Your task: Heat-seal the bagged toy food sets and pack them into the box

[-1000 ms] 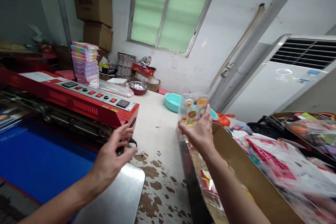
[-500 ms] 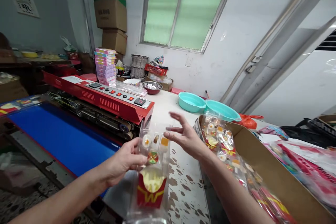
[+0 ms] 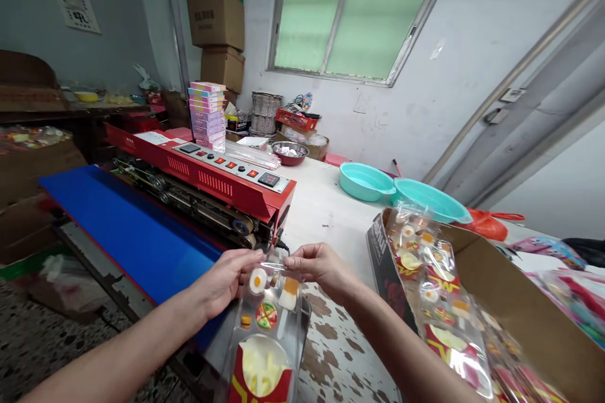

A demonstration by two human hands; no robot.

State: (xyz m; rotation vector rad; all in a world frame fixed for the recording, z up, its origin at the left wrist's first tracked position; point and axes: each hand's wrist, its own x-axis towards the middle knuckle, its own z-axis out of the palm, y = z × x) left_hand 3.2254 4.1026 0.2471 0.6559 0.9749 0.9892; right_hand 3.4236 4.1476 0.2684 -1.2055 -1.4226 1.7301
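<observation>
A clear plastic pack of toy food (image 3: 267, 315) hangs between my hands, showing a fried egg, a pizza disc, a bread-like piece and a red fries box with a yellow emblem. My left hand (image 3: 227, 280) pinches its upper left edge, fingers closed. At the upper right corner, my right hand (image 3: 316, 267) grips the clear film between thumb and fingers. Just beyond the pack stands a red sealing machine (image 3: 208, 179) with a blue conveyor belt (image 3: 127, 239) along its near side. To the right, a cardboard box (image 3: 477, 258) holds several similar packs (image 3: 444, 318).
Two turquoise basins (image 3: 366, 181) sit on the white table (image 3: 326, 220) near the wall. A stack of small pink and purple boxes (image 3: 208, 116) rises behind the machine, with a metal bowl (image 3: 290, 152) beside it. An orange-red plastic bag (image 3: 486, 223) lies behind the cardboard box.
My right hand has come down from open in the air and closed on the pack's top corner. The left hand has shifted up to the top edge. A pack at the belt's far end is out of view.
</observation>
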